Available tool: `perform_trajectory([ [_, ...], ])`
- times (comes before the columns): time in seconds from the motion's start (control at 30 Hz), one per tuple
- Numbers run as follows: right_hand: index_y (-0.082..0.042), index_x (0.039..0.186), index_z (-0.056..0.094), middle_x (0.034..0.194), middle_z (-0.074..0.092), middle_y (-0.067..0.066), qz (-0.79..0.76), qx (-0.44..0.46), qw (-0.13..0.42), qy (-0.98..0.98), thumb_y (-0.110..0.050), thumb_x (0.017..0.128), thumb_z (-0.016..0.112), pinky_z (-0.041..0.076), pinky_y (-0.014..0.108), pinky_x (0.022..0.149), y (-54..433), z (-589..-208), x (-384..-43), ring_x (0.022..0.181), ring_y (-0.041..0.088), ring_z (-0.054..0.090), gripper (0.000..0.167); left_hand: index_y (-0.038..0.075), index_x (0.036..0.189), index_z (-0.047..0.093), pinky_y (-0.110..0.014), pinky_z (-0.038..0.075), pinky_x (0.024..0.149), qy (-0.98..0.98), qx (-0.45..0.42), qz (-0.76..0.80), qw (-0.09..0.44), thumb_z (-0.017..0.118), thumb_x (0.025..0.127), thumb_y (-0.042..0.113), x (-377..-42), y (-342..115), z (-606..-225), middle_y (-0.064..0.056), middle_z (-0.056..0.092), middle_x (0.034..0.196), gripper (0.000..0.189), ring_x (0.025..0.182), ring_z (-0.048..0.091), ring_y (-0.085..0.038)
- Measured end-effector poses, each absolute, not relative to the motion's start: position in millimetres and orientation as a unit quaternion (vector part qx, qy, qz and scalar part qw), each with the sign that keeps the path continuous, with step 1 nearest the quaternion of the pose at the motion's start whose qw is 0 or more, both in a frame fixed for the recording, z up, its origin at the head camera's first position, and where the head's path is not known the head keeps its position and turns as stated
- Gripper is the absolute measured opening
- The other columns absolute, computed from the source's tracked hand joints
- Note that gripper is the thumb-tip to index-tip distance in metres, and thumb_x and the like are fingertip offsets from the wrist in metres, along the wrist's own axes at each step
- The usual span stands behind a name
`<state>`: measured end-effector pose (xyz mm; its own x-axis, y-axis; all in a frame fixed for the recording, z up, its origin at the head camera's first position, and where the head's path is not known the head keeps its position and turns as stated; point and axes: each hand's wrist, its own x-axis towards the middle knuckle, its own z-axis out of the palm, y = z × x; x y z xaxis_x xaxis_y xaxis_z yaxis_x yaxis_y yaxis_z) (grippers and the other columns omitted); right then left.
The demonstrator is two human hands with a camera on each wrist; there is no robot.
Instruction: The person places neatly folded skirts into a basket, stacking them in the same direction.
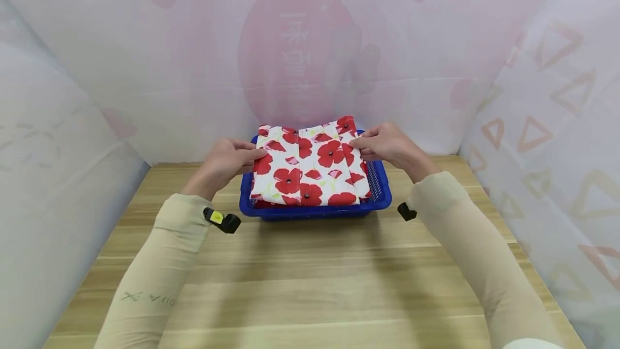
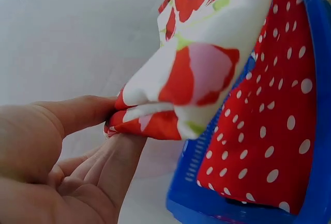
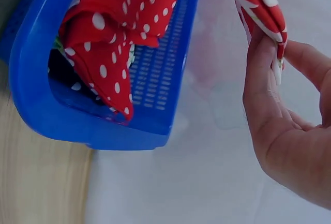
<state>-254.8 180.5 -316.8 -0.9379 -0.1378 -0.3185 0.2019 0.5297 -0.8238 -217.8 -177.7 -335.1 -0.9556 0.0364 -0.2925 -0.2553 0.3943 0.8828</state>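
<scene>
A folded white cloth with red poppies [image 1: 317,163] is held up by its two sides over a blue plastic basket [image 1: 315,211]. My left hand [image 1: 229,161] pinches its left edge between thumb and fingers; the left wrist view shows the folded layers of the floral cloth [image 2: 201,74] in that grip. On the opposite edge, my right hand [image 1: 387,147] pinches the cloth the same way. Beneath it, a red cloth with white dots [image 2: 264,131] lies in the basket. In the right wrist view, a dark fabric [image 3: 72,76] shows under the dotted cloth; its kind is hidden.
The basket stands on a wood-grain table [image 1: 295,279], close to the back curtain [image 1: 194,69] with its faded pink print. Pale side curtains [image 1: 63,176] border the table at left and right. Small black devices [image 1: 223,220] are strapped at both wrists.
</scene>
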Motion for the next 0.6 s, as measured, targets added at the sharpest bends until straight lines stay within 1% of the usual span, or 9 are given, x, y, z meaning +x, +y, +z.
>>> perform_trajectory([
  [0.13, -0.001, 0.122, 0.075, 0.123, 0.074, 0.017, -0.489, 0.026, 0.155, 0.858, -0.029, 0.098, 0.077, 0.064, 0.036, 0.094, 179, -334, -265, 0.102, 0.024, 0.075, 0.037, -0.001, 0.134, 0.065, -0.028, 0.064, 0.092, 0.82, -0.078, 0.552, 0.13, 0.073, 0.101, 0.031, -230, -171, -352, -0.016, 0.066, 0.135, 0.047, 0.109, 0.071, -0.022],
  [0.27, 0.001, 0.123, 0.075, 0.125, 0.074, 0.019, -0.494, 0.036, 0.151, 0.856, -0.026, 0.099, 0.077, 0.062, 0.042, 0.1, 176, -350, -271, 0.1, 0.023, 0.077, 0.036, -0.003, 0.133, 0.066, -0.027, 0.064, 0.091, 0.821, -0.081, 0.548, 0.135, 0.072, 0.102, 0.024, -237, -166, -364, -0.015, 0.063, 0.133, 0.042, 0.105, 0.066, -0.021],
  [0.37, 0.001, 0.122, 0.074, 0.123, 0.074, 0.019, -0.494, 0.045, 0.144, 0.856, -0.024, 0.099, 0.077, 0.061, 0.044, 0.103, 174, -357, -273, 0.095, 0.021, 0.076, 0.034, -0.004, 0.134, 0.064, -0.03, 0.063, 0.096, 0.82, -0.081, 0.549, 0.138, 0.071, 0.103, 0.021, -238, -163, -370, -0.016, 0.061, 0.133, 0.041, 0.106, 0.064, -0.022],
  [0.43, 0.001, 0.12, 0.074, 0.118, 0.075, 0.017, -0.491, 0.04, 0.141, 0.859, -0.024, 0.099, 0.077, 0.061, 0.045, 0.103, 172, -361, -274, 0.09, 0.019, 0.074, 0.033, -0.005, 0.135, 0.063, -0.034, 0.062, 0.1, 0.818, -0.085, 0.551, 0.14, 0.07, 0.103, 0.018, -239, -163, -373, -0.017, 0.061, 0.134, 0.04, 0.106, 0.064, -0.023],
  [0.5, 0.001, 0.117, 0.075, 0.109, 0.075, 0.015, -0.487, 0.035, 0.142, 0.861, -0.023, 0.098, 0.077, 0.061, 0.045, 0.103, 170, -365, -275, 0.085, 0.019, 0.073, 0.031, -0.006, 0.135, 0.062, -0.038, 0.061, 0.104, 0.822, -0.087, 0.545, 0.144, 0.069, 0.103, 0.015, -238, -163, -376, -0.019, 0.062, 0.134, 0.039, 0.108, 0.066, -0.024],
  [0.6, 0.0, 0.113, 0.076, 0.099, 0.075, 0.011, -0.47, 0.03, 0.141, 0.871, -0.022, 0.098, 0.077, 0.062, 0.045, 0.1, 170, -372, -275, 0.082, 0.02, 0.072, 0.027, -0.006, 0.134, 0.061, -0.041, 0.059, 0.106, 0.829, -0.083, 0.532, 0.15, 0.066, 0.104, 0.013, -237, -162, -379, -0.021, 0.063, 0.134, 0.036, 0.11, 0.069, -0.026],
])
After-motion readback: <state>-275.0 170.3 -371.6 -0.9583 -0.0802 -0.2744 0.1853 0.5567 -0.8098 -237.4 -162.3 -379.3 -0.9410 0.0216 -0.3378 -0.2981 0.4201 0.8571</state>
